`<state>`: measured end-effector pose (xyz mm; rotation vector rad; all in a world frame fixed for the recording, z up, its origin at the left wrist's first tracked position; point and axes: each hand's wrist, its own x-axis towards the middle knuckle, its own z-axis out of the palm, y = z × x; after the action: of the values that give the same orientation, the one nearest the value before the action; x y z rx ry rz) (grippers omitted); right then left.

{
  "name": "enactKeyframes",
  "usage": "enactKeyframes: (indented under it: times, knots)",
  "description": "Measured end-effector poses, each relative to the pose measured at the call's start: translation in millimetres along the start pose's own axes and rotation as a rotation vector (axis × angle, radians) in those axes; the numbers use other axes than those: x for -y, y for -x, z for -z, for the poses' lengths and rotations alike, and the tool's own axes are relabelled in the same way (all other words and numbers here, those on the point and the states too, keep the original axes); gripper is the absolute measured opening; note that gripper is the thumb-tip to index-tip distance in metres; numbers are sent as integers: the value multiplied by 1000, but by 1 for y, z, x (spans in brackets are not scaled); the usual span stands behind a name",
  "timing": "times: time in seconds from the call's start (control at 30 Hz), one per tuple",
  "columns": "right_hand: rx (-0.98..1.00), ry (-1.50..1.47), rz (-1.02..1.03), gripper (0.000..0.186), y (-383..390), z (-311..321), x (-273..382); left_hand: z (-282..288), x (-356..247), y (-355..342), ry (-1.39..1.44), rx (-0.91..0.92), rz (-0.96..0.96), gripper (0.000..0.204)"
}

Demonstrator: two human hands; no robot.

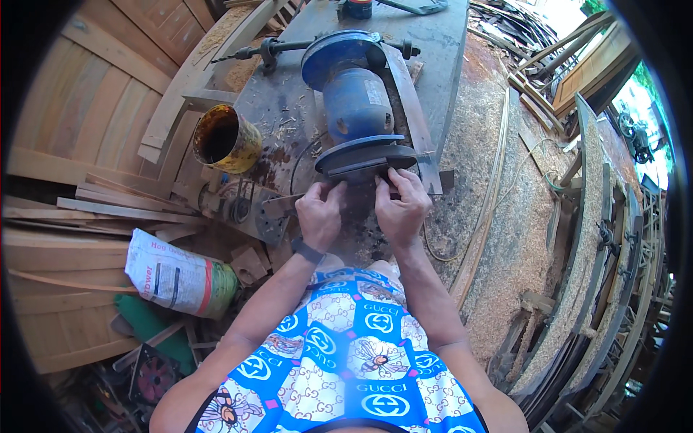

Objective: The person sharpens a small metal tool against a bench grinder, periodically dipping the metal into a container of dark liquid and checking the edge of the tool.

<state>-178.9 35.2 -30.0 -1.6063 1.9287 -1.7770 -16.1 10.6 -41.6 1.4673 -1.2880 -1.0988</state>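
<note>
Holding a dark flat bar [358,171] right up at the near wheel [399,154] of a blue bench grinder [357,101] with bare fingers looks pretty sketchy to me. Can't tell from this whether the wheel is spinning, and the exact contact line is hidden, but if it's running, the bar could catch and get yanked sideways, and those fingertips are just beside the disc. A slip in the pinch or uneven pressure from one side would probably do it. Sparks could be bad news too, with all the sawdust [505,252] on the floor to the right of the counter [447,43]. No idea what's in the yellow bucket [247,150] left of the grinder, it just looks dark inside. As for pose, both forearms reach forward from the body and angle inward. The left hand [321,213], with a dark wristband [308,250], is curled with thumb and fingers nearly together at the bar's left end. The right hand [403,206] has a similar closed-up pinch at the right end, knuckles up, very near the wheel's rim.
</note>
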Motion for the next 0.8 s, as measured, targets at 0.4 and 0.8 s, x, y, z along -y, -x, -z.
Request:
enactKeyframes:
  times: [0.4,0.8]
  knots:
    - [8,-32,-27,23,6,-7,3,6,10,-2,23,9,35,29]
    - [1,-33,59,20,7,-14,12,17,18,-2,76,-4,47,28]
